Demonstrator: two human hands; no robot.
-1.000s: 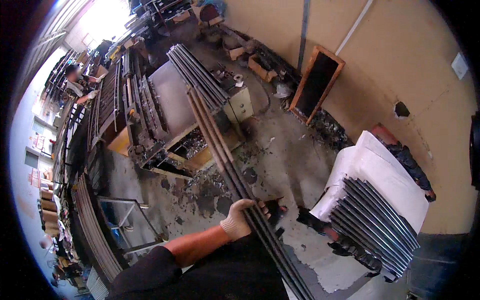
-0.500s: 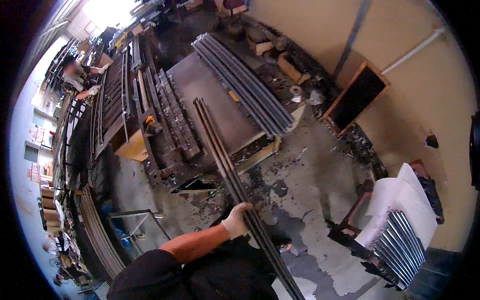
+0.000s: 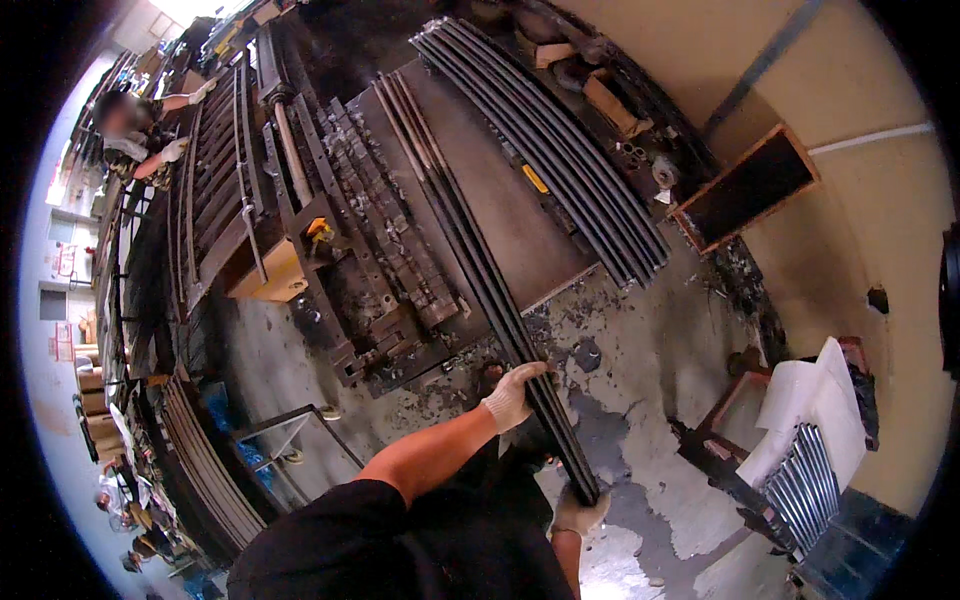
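Note:
A bundle of long dark metal rods [image 3: 470, 240] slants from my body up over a brown metal table [image 3: 545, 235]. Around its nearer part my gloved left hand [image 3: 513, 396] is closed. Lower down, close to the rods' near end, my gloved right hand [image 3: 580, 510] grips the same bundle. The far ends look rusty brown and reach over the table's left side. To their right, a row of several dark rods [image 3: 540, 150] lies on the table, with a small yellow item [image 3: 536, 179] beside it.
Left of the table is a machine with metal bars [image 3: 385, 230] and a brown box [image 3: 270, 275]. A co-worker [image 3: 130, 130] in gloves stands at the far left. Shiny rods [image 3: 805, 490] rest on white sheeting at right. An orange-edged dark board [image 3: 745, 190] leans by the wall.
The held rods have moved forward over the table. My right hand has come into view on their near end. The table and rod row appear nearer.

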